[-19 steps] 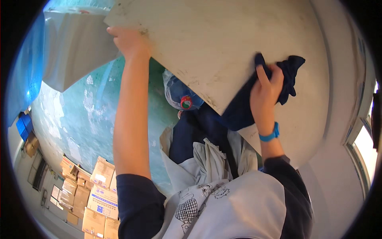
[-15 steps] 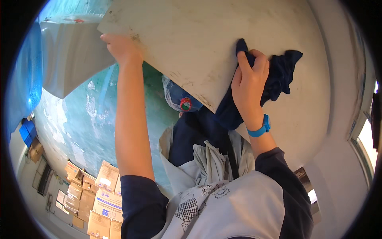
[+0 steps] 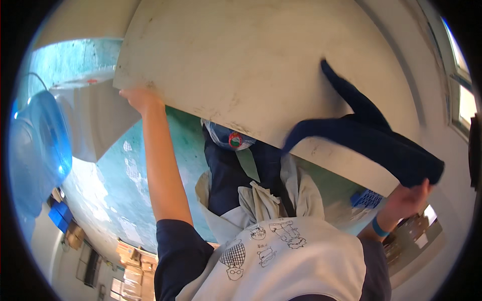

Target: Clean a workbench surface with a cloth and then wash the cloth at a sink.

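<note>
My left hand (image 3: 142,99) grips the edge of a pale, scuffed tabletop (image 3: 241,55) near its left corner, with part of the fingers hidden. At the lower right, my right hand (image 3: 409,199), slightly blurred, pinches one end of a dark navy cloth (image 3: 374,145). From those fingers the cloth stretches out over the table's near edge, one strip reaching far across the top and another hanging to the left. A blue band circles my right wrist.
Below the table edge stands a clear bluish bottle with a red cap (image 3: 235,139). Left of the table are a grey-white bin (image 3: 88,120) and blue translucent plastic (image 3: 42,140). Cardboard boxes (image 3: 135,271) are stacked behind at lower left; a blue crate (image 3: 367,199) sits right.
My right hand has swung right and toward me, drawing the bunched cloth out into a long spread shape. My left hand stays at the table edge; the view has shifted slightly.
</note>
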### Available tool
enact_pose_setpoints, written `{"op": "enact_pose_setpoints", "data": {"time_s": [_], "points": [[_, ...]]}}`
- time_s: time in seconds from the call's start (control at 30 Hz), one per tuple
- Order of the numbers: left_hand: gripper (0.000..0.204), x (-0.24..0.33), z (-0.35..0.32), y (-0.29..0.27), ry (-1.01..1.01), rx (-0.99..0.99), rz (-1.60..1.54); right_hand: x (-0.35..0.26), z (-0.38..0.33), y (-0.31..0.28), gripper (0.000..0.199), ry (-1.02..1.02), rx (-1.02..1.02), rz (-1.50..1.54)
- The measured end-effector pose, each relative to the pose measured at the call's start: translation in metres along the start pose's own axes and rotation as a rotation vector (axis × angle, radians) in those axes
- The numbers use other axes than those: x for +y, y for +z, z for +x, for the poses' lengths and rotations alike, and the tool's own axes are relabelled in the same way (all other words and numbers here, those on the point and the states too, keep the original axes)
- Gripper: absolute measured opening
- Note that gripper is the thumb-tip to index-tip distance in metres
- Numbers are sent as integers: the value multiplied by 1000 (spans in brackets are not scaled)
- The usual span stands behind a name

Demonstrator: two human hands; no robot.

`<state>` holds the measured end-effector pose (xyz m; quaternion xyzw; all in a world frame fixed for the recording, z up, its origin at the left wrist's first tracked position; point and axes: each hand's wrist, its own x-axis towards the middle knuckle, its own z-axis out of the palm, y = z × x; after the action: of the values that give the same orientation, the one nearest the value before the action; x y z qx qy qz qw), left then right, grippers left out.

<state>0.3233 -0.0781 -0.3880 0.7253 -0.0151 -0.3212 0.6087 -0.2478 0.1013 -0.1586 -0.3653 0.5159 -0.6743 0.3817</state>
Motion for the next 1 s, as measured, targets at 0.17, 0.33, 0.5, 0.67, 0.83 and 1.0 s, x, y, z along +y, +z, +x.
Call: {"op": "enact_pose_setpoints", "data": {"time_s": [0.17,0.33,0.5,0.67,0.83,1.0], "points": [[58,-2,-3,-9,98,-90,88,-57,-23,47,28,-318,282,-169],[61,-4,-21,3,111,-202,-19,-16,-18,67,29,-404,263,-646],[51,-52,23,-70,-140,-284,201,137,-13,119,42,-45,-147,-945],[14,-46,-32,-119,137,-441,683,177,-34,173,51,-164,-341,-1531],[9,-12,-85,-94,678,-475,623,198,-17,165,54,-313,-411,-1389],[4,-7,-95,-10,975,-736,563,210,-27,173,43,-408,-507,-1335]]}}
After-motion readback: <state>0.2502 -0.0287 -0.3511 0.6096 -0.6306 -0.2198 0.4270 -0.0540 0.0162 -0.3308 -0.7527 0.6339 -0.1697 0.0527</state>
